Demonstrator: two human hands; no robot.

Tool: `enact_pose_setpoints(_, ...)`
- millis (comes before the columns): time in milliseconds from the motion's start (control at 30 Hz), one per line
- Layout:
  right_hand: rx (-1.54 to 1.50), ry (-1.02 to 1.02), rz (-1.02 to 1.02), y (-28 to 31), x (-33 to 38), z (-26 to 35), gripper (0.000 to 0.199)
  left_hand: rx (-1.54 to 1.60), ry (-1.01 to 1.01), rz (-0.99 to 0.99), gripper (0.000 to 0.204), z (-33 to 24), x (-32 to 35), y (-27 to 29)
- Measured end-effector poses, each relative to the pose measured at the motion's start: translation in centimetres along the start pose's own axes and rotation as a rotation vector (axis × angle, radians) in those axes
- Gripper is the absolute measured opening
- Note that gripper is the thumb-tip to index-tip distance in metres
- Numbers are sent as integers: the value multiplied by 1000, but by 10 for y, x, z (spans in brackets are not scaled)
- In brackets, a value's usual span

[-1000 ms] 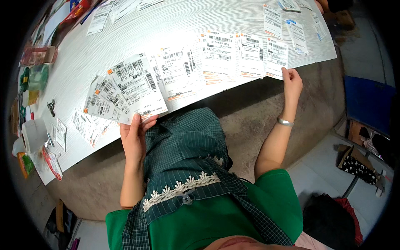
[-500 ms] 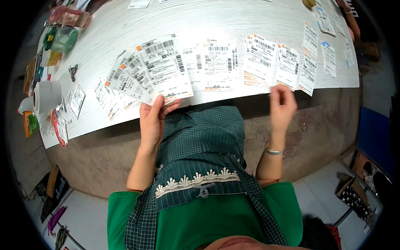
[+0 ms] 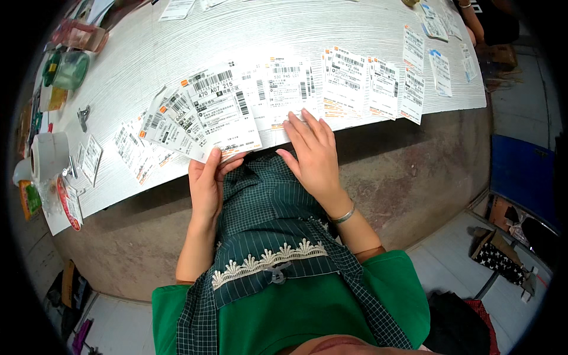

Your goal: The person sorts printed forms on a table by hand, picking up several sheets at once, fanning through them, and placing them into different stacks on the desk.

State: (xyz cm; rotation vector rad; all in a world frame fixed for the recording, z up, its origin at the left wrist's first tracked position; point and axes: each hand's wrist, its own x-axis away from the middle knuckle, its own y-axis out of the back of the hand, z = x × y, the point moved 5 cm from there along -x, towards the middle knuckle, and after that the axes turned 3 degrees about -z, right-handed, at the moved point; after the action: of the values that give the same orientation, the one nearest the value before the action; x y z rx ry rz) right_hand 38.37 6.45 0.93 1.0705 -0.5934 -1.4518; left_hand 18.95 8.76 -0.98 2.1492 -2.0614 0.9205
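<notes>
Pinched between thumb and fingers, a fan of several white shipping labels with barcodes is in my left hand, just over the table's near edge. My right hand is open, fingers stretched out and spread, holding nothing. Its fingertips reach the lower edge of a label pile in the middle; whether they touch it I cannot tell. Right of that pile lie a thicker label stack, a smaller stack and more labels side by side. Other labels lie partly under the held fan.
A white roll, a green-lidded jar, a pinkish container and a metal clip sit on the left. Blue-marked labels lie at the right. Another person's arm shows at the far right corner.
My right hand has moved left from the right-hand stacks to the middle pile, its fingers opening out. My left hand still holds the fan. The whole view has shifted slightly.
</notes>
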Motion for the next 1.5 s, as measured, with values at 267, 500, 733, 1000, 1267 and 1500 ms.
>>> enact_pose_setpoints(267,54,-34,6,-2,0,-10,44,-19,-10,9,32,-2,1,0)
enact_pose_setpoints(500,-3,-69,-191,12,2,-28,24,-13,-32,-13,31,-8,-1,3)
enact_pose_setpoints(733,98,49,50,0,-3,-23,48,-12,-43,-30,32,-8,-3,7)
enact_pose_setpoints(1000,73,93,-53,11,10,-28,33,-3,-37,-26,33,-5,-5,5)
enact_pose_setpoints(1267,288,-82,-121,29,-3,-85,49,2,-23,-10,36,-5,-6,5)
enact_pose_setpoints(1500,244,-84,-68,44,33,-83,39,-17,-12,-15,35,-6,-5,4)
